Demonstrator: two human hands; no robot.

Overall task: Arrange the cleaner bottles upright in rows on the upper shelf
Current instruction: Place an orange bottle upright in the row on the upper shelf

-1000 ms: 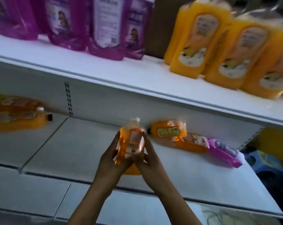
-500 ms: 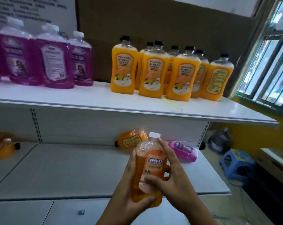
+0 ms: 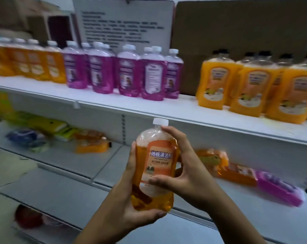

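Head view: both hands, left (image 3: 130, 199) and right (image 3: 186, 173), grip an upright orange bottle (image 3: 154, 166) below the upper shelf (image 3: 149, 106).

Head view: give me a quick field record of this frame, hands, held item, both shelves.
held item: orange cleaner bottle, white cap, upright
left hand: grips the bottle's base and side
right hand: holds its label side
upper shelf: upright rows, amber bottles left, purple bottles middle, yellow-orange bottles right
lower shelf: several bottles lying down, including a purple one at right
focus: edges blurred
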